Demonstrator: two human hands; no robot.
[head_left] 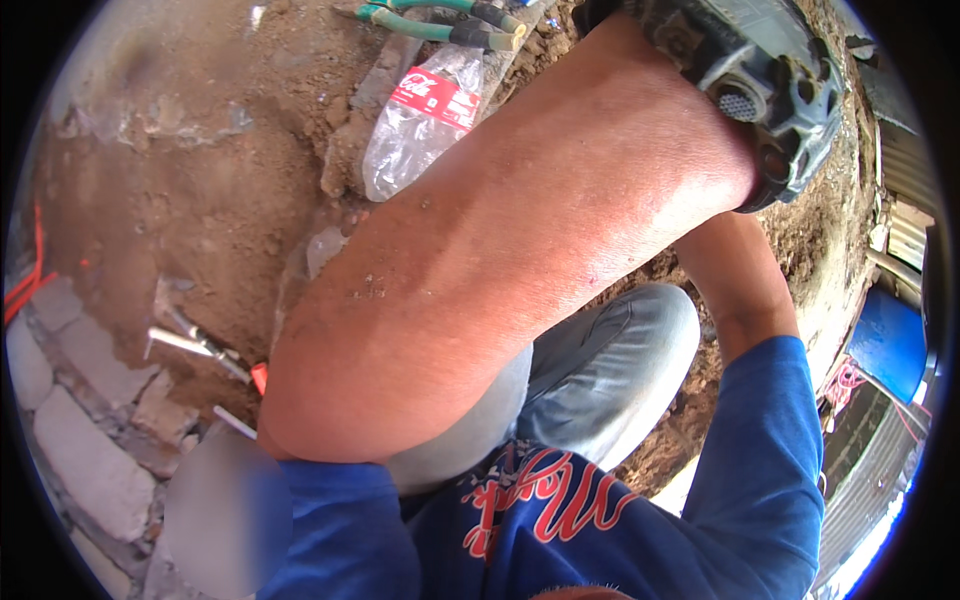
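Bare left forearm looms closest, slanting toward upper right. At left, pale stones edge the dirt, near a white rod. Beyond the forearm lie a clear bottle and a green-handled tool. Black wrist gear sits at upper right; the right forearm passes behind. Each hand is hidden, its grip impossible to tell. Likely, low reaching is underway; continuing would call for steady support.
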